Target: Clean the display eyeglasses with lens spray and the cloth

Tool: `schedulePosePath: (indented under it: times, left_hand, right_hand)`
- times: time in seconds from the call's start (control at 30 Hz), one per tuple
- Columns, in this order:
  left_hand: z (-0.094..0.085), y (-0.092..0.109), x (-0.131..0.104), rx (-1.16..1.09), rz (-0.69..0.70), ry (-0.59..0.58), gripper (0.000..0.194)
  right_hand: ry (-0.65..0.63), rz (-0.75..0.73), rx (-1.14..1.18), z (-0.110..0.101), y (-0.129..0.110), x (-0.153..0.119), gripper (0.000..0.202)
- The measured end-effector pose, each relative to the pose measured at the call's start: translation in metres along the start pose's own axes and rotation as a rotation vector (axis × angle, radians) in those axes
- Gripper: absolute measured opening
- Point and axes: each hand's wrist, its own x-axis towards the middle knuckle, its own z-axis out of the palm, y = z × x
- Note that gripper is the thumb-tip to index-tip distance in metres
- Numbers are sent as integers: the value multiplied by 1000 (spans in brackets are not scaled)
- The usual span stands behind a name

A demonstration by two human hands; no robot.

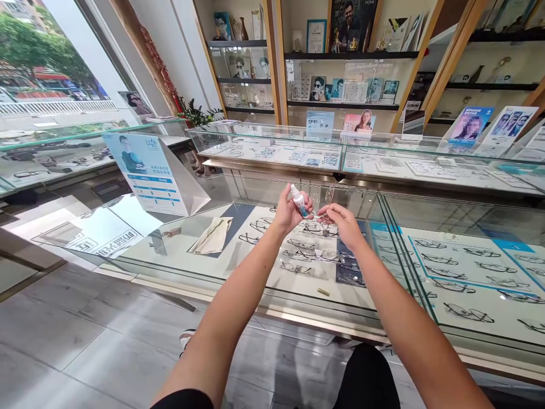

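Note:
My left hand (288, 212) is closed round a small white spray bottle (299, 202) with a blue and red label, its nozzle tilted up to the left. Just right of it, my right hand (339, 220) pinches a pair of thin-framed glasses (329, 196), held with one lens upward. Both hands are above the glass counter, over rows of eyeglasses (301, 244). A beige cloth (216, 235) lies to the left of them, partly on a dark mat.
A blue and white sign (149, 176) stands on the left of the counter near paper sheets (106, 227). Another glass display case (272, 153) runs behind, with shelves beyond. A second case section (477, 267) with glasses is at the right.

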Motion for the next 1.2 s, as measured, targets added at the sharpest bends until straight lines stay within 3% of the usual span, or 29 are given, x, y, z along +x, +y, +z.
schedulePosePath:
  times: [0.17,0.37,0.57,0.73,0.9,1.03,1.13,1.2]
  left_hand:
    - [-8,-11,5,320,101,158,56]
    - [-4,-16,5,587,123,72,50]
    - [-7,-17,6,606,118,36,50]
    - [-6,-13,4,670,146,6,52]
    - [3,-12,-2,883,159,-54,47]
    - [8,-15,-7,979,150,-107,46]
    - [5,-15,-6,964,153,-76,48]
    - [-4,-12,-1,944,178,19,48]
  right_hand:
    - [-56,55,54,6,-1,-3,34]
    - [-112,79,136,7,-3,-3,40]
    - [-143,95,135,8,-4,-3,40]
    - [-41,58,187,1,-1,0,35]
    - [115,28,247,-5,-3,4,34]
    - [125,2,257,-4,-4,4,31]
    - [117,9,258,-4,-3,4,30]
    - [119,19,260,-6,-2,4,30]
